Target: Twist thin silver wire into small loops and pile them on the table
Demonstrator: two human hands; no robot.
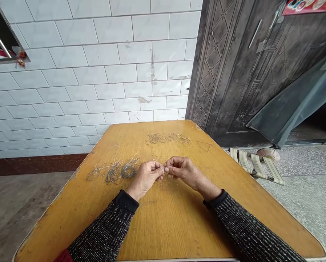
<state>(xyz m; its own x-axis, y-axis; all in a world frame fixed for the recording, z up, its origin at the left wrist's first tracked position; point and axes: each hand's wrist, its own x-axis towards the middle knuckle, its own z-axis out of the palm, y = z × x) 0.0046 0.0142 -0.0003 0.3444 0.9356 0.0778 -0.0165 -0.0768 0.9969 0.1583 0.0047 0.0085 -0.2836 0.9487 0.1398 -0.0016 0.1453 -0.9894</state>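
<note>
The left hand (148, 175) is closing thumb against forefinger, and the right hand (186, 172) is pinching likewise, their tips meeting above the wood-grain table (165, 225). Whether they are gripping a wire, I cannot tell; the fingertips are covering that spot. Wire coils (128, 170) are lying just beside the left hand; thin wire loops (168, 138) are lying beyond, too tangled to separate. The frame is cutting off both sleeves (103, 231).
</note>
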